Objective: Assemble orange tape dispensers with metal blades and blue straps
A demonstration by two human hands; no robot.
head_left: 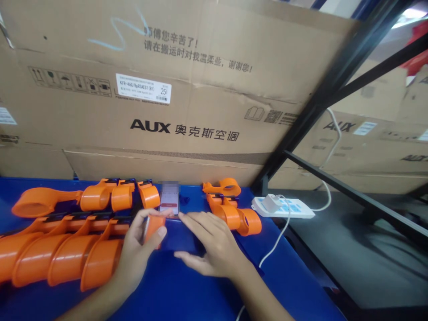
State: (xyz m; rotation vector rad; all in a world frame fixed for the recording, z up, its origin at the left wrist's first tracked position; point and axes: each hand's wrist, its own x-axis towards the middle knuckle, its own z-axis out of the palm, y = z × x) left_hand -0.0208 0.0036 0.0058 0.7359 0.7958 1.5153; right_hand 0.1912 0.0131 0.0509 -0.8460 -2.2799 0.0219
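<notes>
My left hand (143,240) is closed around an orange plastic piece (155,229) with a pale toothed edge, like part of a tape dispenser. Much of that piece is covered by my fingers and thumb. To its right my right hand (214,245) is open, fingers stretched toward the left and thumb apart. Between the two hands lies a dark blue glossy surface (180,236); whether it is a separate part I cannot tell. Just beyond my fingertips a phone (170,199) with a lit screen stands near the carton.
Several orange tape dispensers (72,256) line the left of the blue table (160,294); more orange dispensers (230,214) lie right. A white power strip (284,207) with a plugged-in charger sits at the right edge. Behind stand a large carton (200,98) and a black metal frame (310,98).
</notes>
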